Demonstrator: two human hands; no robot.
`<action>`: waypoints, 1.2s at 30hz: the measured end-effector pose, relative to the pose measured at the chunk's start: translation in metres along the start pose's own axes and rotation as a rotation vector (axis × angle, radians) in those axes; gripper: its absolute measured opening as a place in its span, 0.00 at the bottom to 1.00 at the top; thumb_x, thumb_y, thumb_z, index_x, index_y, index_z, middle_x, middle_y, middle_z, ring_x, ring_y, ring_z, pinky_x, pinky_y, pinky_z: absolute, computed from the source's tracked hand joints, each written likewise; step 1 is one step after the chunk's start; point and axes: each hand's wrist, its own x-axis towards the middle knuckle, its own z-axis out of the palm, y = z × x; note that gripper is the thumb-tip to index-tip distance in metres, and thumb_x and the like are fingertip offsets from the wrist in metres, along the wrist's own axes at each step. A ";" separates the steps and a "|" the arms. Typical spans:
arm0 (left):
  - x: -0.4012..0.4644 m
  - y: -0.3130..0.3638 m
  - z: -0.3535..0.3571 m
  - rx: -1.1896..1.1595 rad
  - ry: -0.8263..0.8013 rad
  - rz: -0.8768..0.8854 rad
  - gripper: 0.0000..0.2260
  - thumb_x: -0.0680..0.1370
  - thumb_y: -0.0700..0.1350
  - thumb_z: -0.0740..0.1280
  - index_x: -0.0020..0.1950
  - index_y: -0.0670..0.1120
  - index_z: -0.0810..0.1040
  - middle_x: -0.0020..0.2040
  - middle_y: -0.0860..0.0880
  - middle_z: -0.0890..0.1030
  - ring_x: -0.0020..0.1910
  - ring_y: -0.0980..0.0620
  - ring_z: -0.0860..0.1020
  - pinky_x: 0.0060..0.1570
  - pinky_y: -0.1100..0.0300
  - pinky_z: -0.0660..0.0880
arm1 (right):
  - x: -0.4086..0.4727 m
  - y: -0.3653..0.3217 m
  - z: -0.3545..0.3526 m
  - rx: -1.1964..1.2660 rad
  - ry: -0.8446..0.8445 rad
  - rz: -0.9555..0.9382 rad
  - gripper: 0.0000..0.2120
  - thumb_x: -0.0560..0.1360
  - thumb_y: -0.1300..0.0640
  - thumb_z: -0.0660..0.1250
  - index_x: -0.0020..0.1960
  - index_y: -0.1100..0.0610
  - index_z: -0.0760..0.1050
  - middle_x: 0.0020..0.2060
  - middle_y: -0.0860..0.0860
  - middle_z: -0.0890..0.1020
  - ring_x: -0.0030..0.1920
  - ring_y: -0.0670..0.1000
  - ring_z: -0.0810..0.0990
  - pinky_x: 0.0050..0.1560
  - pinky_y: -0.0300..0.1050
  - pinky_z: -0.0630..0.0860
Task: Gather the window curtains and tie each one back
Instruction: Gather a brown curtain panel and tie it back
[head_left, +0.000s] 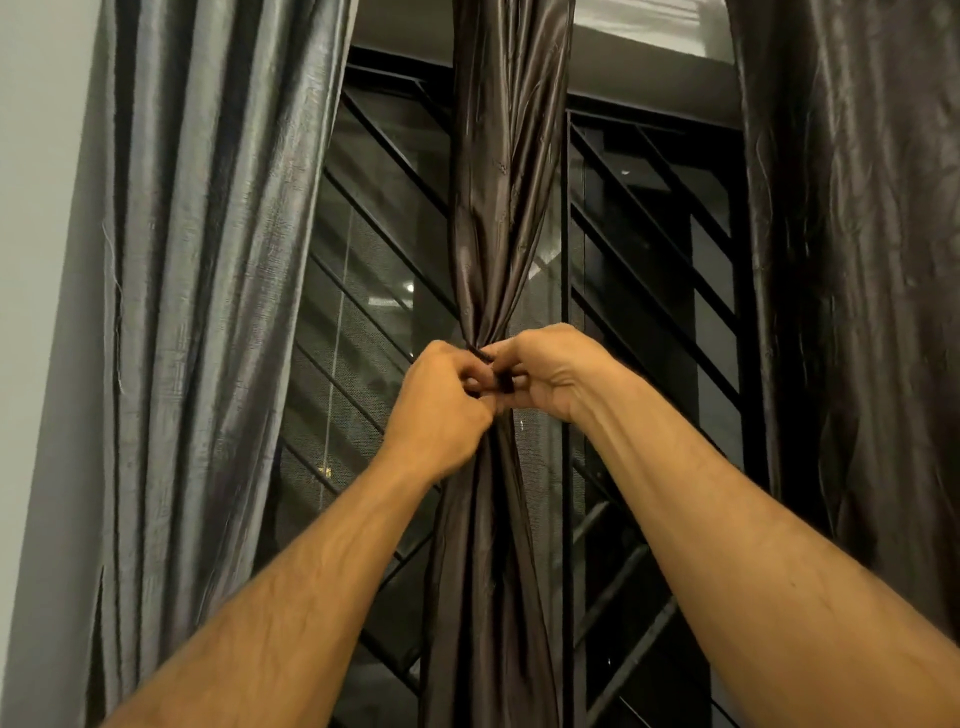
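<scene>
A dark brown satin curtain (506, 208) hangs in the middle of the window, gathered into a narrow bunch and pinched to a waist at hand height. A thin dark tie (484, 356) wraps that waist. My left hand (441, 405) and my right hand (545, 371) meet there, fingers curled on the tie's ends in front of the bunch. Most of the tie is hidden by my fingers. A grey curtain (208, 260) hangs loose at the left. Another dark curtain (857, 260) hangs loose at the right.
Behind the curtains stands a black window frame with slanted metal bars (649, 249) and dark mesh-covered glass (363, 291). A pale wall (36, 260) runs along the far left.
</scene>
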 end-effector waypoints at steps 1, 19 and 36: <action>-0.002 -0.003 0.000 -0.021 0.029 -0.049 0.11 0.72 0.40 0.78 0.49 0.50 0.79 0.50 0.53 0.79 0.46 0.58 0.78 0.42 0.67 0.72 | -0.001 0.000 -0.001 0.018 -0.016 0.010 0.14 0.77 0.77 0.59 0.58 0.72 0.79 0.50 0.67 0.84 0.42 0.57 0.85 0.45 0.51 0.84; 0.019 0.021 0.031 -0.775 -0.330 -0.580 0.13 0.79 0.30 0.57 0.40 0.41 0.77 0.29 0.47 0.76 0.26 0.53 0.73 0.28 0.59 0.72 | -0.043 0.056 -0.007 -1.051 0.611 -0.570 0.07 0.81 0.52 0.67 0.55 0.53 0.82 0.58 0.52 0.72 0.59 0.54 0.73 0.51 0.53 0.79; 0.026 0.027 0.028 -0.768 -0.454 -0.538 0.06 0.79 0.40 0.63 0.42 0.43 0.72 0.29 0.49 0.65 0.24 0.55 0.60 0.23 0.64 0.58 | -0.031 0.057 -0.034 -0.300 0.477 -0.302 0.05 0.76 0.63 0.72 0.42 0.58 0.81 0.32 0.53 0.85 0.25 0.47 0.80 0.25 0.39 0.70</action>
